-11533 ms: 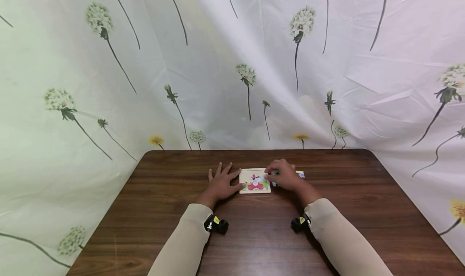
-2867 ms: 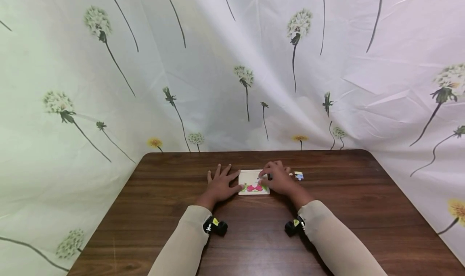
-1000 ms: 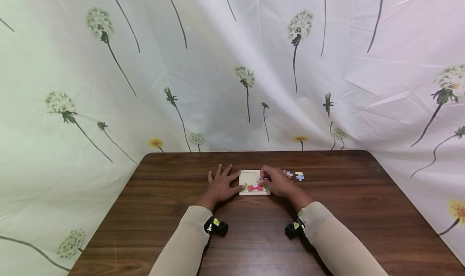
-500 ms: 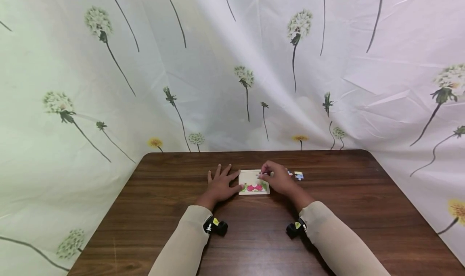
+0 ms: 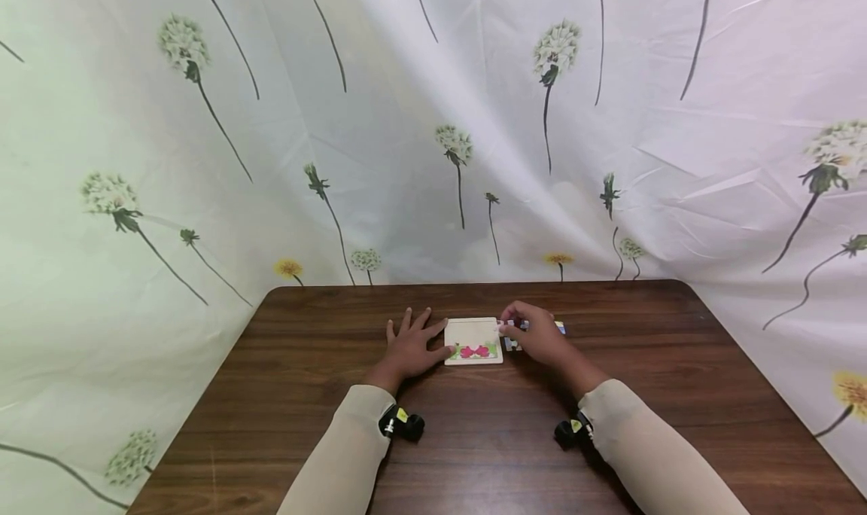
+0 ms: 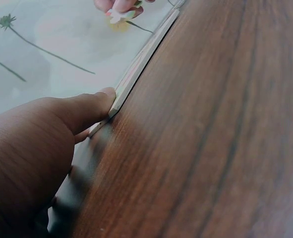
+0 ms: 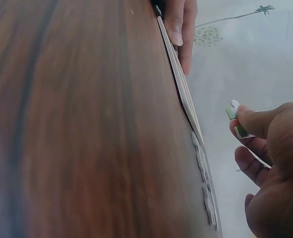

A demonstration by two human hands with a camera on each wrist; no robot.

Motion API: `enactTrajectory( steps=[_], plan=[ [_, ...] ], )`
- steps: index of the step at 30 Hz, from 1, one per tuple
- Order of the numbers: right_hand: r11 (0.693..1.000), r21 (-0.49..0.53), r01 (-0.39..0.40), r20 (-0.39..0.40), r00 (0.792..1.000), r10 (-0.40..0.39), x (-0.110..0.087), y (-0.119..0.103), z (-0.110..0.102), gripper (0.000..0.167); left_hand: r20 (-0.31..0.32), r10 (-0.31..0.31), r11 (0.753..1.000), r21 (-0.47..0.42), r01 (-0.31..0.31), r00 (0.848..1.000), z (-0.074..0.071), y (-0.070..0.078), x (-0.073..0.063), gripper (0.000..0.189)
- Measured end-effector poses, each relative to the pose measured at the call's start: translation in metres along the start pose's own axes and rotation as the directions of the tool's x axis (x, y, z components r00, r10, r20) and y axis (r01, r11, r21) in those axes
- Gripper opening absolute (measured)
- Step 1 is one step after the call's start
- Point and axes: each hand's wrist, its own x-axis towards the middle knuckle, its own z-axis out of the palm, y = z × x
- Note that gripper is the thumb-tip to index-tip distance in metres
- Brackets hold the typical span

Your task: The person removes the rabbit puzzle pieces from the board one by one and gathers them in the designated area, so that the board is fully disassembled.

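Note:
A small pale puzzle tray (image 5: 467,331) lies flat on the table, with pink and green picture pieces (image 5: 476,351) along its near side. My left hand (image 5: 410,351) rests with fingers spread at the tray's left side, its thumb on the edge. In the right wrist view my right hand (image 7: 280,148) pinches a puzzle piece (image 7: 231,113), white and green, between thumb and forefinger. The head view has this hand just past the tray's right edge, over loose puzzle pieces (image 5: 511,345) that it partly hides.
Another loose piece, yellow and blue (image 5: 560,327), shows beyond the right hand. Dark wooden table (image 5: 467,440) surrounds the tray, and a white curtain with dandelion prints (image 5: 406,123) hangs behind its far edge.
Pieces have come out of the tray's upper part, baring its base. In the last second my right hand has lifted a piece off the tray and moved right; my left hand has stayed put.

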Motion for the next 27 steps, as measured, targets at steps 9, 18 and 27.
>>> enactTrajectory(
  steps=[9,18,27],
  plan=[
    [1.000,0.005,-0.006,0.015,1.000,0.006,-0.010,0.009,-0.020,0.006,-0.003,0.000,1.000,0.002,0.000,1.000,0.001,0.000,-0.001,0.072],
    [1.000,0.013,-0.003,-0.009,1.000,0.003,-0.020,0.021,-0.042,0.006,0.000,-0.001,1.000,0.003,0.001,1.000,0.000,-0.001,-0.001,0.072],
    [1.000,-0.007,-0.019,-0.017,1.000,0.019,-0.029,0.038,-0.056,0.007,0.000,0.002,1.000,0.004,-0.002,1.000,0.000,0.000,-0.001,0.072]
  ],
)
